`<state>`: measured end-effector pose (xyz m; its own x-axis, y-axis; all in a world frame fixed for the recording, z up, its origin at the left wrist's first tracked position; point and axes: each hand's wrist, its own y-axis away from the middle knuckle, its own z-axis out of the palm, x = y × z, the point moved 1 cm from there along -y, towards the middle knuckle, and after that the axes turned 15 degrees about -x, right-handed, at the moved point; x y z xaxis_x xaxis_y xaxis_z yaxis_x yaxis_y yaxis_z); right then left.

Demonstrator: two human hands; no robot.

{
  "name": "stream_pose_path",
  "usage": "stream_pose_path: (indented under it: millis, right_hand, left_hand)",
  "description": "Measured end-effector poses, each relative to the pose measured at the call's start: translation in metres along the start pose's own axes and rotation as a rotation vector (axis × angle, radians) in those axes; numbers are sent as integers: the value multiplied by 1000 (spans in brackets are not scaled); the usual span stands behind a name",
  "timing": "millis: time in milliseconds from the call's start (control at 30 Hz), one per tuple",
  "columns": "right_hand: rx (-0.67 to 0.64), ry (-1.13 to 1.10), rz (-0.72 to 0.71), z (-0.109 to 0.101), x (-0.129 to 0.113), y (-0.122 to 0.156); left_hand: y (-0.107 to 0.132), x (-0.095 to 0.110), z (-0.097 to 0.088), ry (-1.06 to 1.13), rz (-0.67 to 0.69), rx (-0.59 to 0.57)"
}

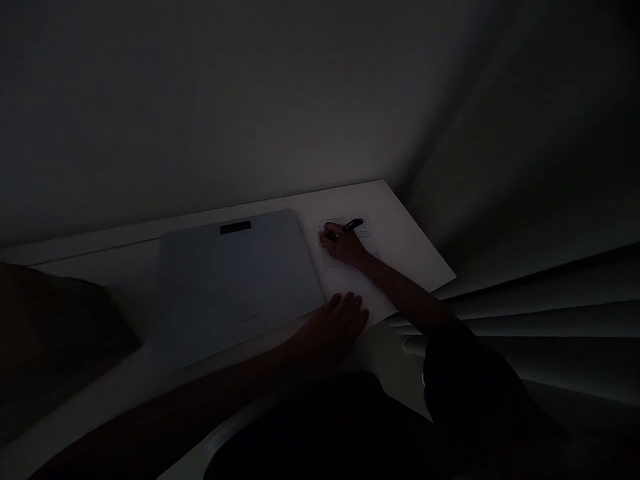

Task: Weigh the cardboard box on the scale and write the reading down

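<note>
In the dim head view, my right hand [345, 247] is closed around a dark pen [354, 225]. The hand rests on a sheet of paper [345, 279] that carries rows of small writing; the pen's tip is hidden by my fingers. Nearer to me, my left hand [345, 317] lies with its fingers stretched over the paper's near edge, by the table edge, and holds nothing. Just left of both hands is a flat pale grey panel [235, 280] with a small dark rectangle [235, 227] near its far edge.
The white table [405, 233] runs along a plain wall [225, 100]. A brown box-like thing [60, 327] stands at the left. Pale folds of cloth, perhaps a curtain [550, 320], hang at the right. My dark-clothed lap [320, 427] is below the table edge.
</note>
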<state>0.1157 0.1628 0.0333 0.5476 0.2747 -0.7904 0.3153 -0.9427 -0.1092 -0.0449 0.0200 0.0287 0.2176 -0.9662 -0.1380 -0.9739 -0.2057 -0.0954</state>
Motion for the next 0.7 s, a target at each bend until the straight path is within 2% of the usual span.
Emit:
stream_pose_path:
  millis: [200, 300, 433, 500, 700]
  right_hand:
    - [-42, -1, -22, 0, 0, 1]
    - [54, -17, -52, -3, -2, 3]
    - [149, -222, 80, -6, -6, 6]
    - [127, -257, 116, -7, -8, 7]
    - [-12, -232, 112, -2, -7, 5]
  left_hand:
    - [2, -1, -1, 18, 14, -55]
    - [2, -1, -2, 33, 8, -14]
    - [0, -1, -9, 40, -13, -55]
    - [0, -1, -11, 39, -25, -99]
    - [0, -1, -5, 33, 19, -107]
